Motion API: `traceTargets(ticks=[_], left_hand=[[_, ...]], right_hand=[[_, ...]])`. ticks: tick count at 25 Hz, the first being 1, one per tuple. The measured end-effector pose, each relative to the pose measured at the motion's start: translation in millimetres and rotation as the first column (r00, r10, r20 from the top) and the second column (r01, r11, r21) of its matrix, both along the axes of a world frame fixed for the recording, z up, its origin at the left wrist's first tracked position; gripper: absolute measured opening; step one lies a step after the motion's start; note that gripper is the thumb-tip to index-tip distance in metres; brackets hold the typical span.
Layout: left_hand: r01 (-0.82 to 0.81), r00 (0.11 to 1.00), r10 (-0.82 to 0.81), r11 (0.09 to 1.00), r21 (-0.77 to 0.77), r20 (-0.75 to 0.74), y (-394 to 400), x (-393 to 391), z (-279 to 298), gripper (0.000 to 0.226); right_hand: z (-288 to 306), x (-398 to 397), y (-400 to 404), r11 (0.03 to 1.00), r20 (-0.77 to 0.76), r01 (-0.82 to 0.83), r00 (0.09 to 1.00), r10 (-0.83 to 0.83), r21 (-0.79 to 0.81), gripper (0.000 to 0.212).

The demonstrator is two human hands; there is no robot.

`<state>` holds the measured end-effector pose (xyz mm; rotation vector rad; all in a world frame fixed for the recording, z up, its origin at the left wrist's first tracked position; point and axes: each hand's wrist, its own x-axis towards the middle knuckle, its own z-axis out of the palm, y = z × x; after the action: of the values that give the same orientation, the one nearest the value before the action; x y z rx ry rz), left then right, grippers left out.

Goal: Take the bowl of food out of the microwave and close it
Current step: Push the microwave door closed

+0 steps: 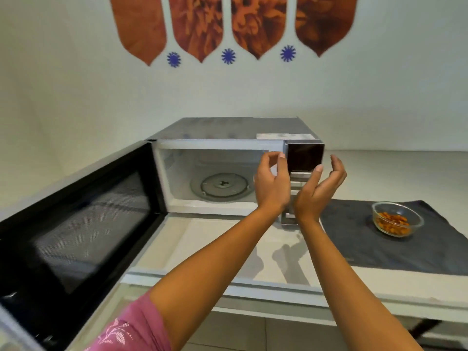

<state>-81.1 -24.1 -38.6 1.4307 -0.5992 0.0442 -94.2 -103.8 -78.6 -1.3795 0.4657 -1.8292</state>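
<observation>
The glass bowl of food already sits outside the microwave, to its right, on a dark grey cloth mat laid over the white table. It holds orange-brown pieces and nothing touches it. The microwave cavity is empty: only the bare glass turntable shows inside. So the removal looks done, and what is left, by my reading, is closing the microwave door.

That door is the thing the next move turns on. It is hinged at the microwave's left edge and stands swung wide open, its long axis running from the hinge out toward the camera and to the left, its dark mesh window facing right. Both hands are raised at the microwave's right end, in front of the control panel, well apart from the door's free edge. The left hand is empty with fingers loosely curled; the right hand is empty too, palm turned up and fingers spread. The left hand is the nearer to the door, though it would have to travel across the whole opening to reach it.

The table in front of the microwave is bare, so the door's swing looks unobstructed. Behind the microwave is a pale wall with a printed hanging
</observation>
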Motion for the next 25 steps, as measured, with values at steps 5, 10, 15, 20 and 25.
traceTargets(ticks=[5,10,15,20,25], left_hand=[[-0.287,0.956,0.291,0.954,0.082,-0.039,79.8,32.6,29.1,0.024],[-0.507,0.862,0.486,0.833,0.221,0.145,155.9,60.8,51.8,0.042],[-0.733,0.668,0.531,0.353,0.581,0.521,215.2,73.8,67.3,0.073],[-0.542,0.705,0.463,-0.137,0.829,0.537,257.4,63.4,81.5,0.08],[-0.419,0.787,0.386,-0.239,0.876,0.481,272.0,42.2,94.1,0.07]], right_hand=[[0.3,45.8,68.4,0.972,-0.071,-0.229,0.972,0.225,-0.054,0.041],[8.0,86.2,142.6,0.808,-0.291,-0.548,0.826,0.483,-0.214,0.042],[32.6,128.8,198.8,0.607,-0.402,-0.754,0.652,0.643,-0.25,0.035],[56.0,166.4,229.9,0.402,-0.619,-0.85,0.525,0.584,-0.341,0.036],[56.2,169.3,247.8,0.259,-0.703,-0.918,0.397,0.59,-0.301,0.037]])
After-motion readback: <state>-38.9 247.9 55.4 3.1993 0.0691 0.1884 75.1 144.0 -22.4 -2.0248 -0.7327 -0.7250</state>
